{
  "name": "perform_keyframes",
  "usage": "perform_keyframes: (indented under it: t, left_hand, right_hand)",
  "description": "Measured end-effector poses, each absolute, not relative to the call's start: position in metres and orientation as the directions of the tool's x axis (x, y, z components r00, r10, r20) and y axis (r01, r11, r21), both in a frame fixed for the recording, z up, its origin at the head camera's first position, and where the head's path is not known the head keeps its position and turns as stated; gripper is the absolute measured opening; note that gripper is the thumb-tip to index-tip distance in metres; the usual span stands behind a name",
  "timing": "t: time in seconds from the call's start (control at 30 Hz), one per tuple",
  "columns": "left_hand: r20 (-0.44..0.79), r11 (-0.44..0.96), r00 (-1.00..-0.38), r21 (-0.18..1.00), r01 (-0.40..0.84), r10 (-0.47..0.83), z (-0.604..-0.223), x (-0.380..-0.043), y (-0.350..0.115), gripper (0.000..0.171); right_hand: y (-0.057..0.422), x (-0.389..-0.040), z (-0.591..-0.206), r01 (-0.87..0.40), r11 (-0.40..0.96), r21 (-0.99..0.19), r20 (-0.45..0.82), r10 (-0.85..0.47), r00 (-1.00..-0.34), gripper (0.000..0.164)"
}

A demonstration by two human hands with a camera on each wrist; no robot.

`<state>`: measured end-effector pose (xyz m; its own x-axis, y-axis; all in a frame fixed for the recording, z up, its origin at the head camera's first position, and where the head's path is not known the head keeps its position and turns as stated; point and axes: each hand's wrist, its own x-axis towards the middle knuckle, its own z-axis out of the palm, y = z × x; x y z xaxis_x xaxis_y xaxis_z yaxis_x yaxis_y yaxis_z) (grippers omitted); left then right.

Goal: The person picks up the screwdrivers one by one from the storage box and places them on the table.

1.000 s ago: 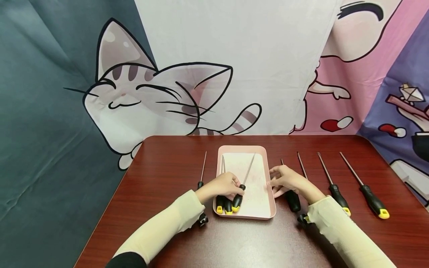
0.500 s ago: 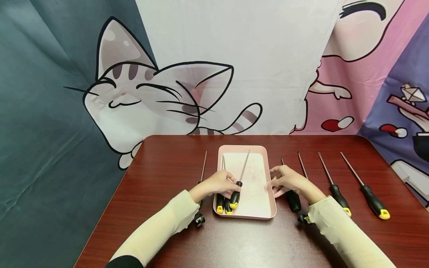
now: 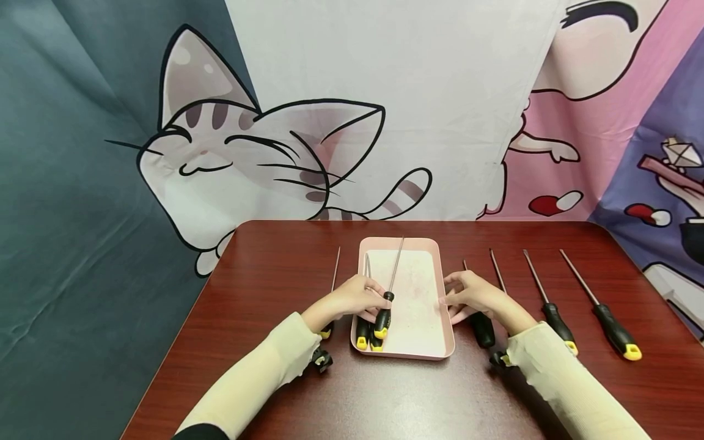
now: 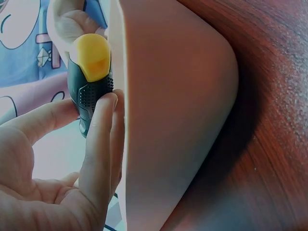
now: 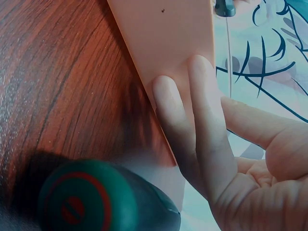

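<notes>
My left hand (image 3: pixel 360 296) pinches the black handle of a screwdriver (image 3: pixel 383 321) between thumb and fingers. Its yellow butt end (image 4: pixel 91 55) faces the left wrist view, and its shaft points away, the tip overlapping the far rim. Below it, two more black-and-yellow screwdrivers (image 3: pixel 362 335) lie along the left side of the pink tray (image 3: pixel 448 342), partly hidden by the hand. My right hand (image 3: pixel 473 296) grips the tray's right wall. In the right wrist view, two fingers (image 5: pixel 204 91) lie against the outer wall, with the thumb over the rim.
A screwdriver (image 3: pixel 335 269) lies left of the tray, partly under my left arm. Right of the tray lie a dark-handled screwdriver (image 3: pixel 483 330), one partly under my right arm, and two with yellow ends (image 3: pixel 618 333). A printed curtain (image 3: pixel 440 91) hangs behind the table.
My left hand has moved slightly left with the screwdriver, and the shaft's tip has swung left and up to the far rim. My right hand stays on the tray.
</notes>
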<state>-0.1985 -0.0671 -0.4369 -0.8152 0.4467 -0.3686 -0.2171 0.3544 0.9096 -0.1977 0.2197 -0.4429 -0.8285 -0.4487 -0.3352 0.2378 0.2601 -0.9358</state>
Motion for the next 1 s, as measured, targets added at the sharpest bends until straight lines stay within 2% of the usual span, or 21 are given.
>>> perform_keyframes:
  t: [1.0]
  left_hand:
    - [-0.320,0.287,-0.818,0.937,-0.199,0.478,-0.427,-0.202,-0.100,0.035]
  right_hand:
    - [0.221,-0.198,-0.444,0.246,0.243,-0.938,-0.334,-0.459,-0.823,0.058]
